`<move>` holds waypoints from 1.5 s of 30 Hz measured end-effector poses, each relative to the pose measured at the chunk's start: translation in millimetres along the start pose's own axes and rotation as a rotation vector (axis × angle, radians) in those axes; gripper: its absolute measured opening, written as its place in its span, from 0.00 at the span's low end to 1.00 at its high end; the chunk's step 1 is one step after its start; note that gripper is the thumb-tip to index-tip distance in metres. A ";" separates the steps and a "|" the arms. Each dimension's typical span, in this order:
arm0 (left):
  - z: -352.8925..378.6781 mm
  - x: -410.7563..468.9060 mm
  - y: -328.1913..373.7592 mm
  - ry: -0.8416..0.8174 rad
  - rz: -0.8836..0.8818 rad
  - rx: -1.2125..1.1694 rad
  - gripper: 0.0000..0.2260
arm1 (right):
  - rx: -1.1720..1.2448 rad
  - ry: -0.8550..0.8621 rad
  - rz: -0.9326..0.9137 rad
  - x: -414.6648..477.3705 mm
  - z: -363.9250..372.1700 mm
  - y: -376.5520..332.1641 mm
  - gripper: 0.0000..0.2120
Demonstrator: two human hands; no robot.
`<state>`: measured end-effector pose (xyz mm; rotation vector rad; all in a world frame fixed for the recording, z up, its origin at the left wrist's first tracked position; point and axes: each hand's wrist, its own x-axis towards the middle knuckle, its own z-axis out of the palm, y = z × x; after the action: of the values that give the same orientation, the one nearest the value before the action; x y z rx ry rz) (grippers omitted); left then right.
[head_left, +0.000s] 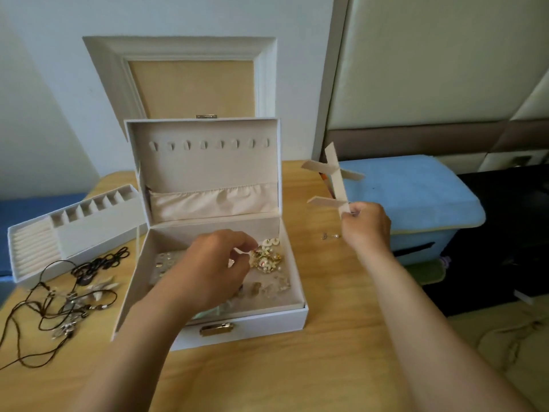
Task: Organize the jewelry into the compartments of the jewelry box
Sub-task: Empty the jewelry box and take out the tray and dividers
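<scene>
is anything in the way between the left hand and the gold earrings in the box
Nothing visible. The jewelry box lid stands open, the right hand holds the divider lifted clear to the right, and the fingers of the left hand sit right beside the gold earrings.

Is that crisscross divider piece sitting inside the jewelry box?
No, the right hand holds the divider up in the air, to the right of the open jewelry box.
</scene>
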<state>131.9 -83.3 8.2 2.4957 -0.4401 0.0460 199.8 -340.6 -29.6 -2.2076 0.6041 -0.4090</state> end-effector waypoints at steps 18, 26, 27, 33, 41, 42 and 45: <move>14.9 9.8 -10.2 0.005 0.014 0.022 0.11 | -0.202 -0.020 -0.151 17.7 15.7 5.8 0.08; -14.6 -4.2 -26.0 0.371 -0.052 0.023 0.09 | -0.208 -0.199 -0.259 -28.2 -13.1 -43.9 0.14; -20.2 -7.5 -30.6 0.405 -0.078 0.022 0.10 | -0.203 -0.240 -0.280 -36.2 -12.8 -48.8 0.14; -42.5 -26.7 -57.9 0.541 -0.266 0.067 0.12 | -0.304 -0.328 -0.334 -69.3 -5.1 -64.0 0.12; -40.5 -42.7 -73.5 0.234 -0.545 -0.207 0.26 | -0.307 -0.576 -0.189 -77.7 17.4 -58.4 0.19; -40.7 -41.8 -72.4 0.237 -0.533 -0.236 0.28 | -0.263 -0.556 -0.206 -78.3 20.1 -59.6 0.17; -41.7 -37.7 -73.2 0.289 -0.510 -0.308 0.29 | -0.167 -0.496 -0.215 -75.9 27.1 -61.7 0.13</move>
<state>122.6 7.9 -3.3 2.1800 0.2916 0.1229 167.0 -247.5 -6.3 -2.4197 0.1367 0.0920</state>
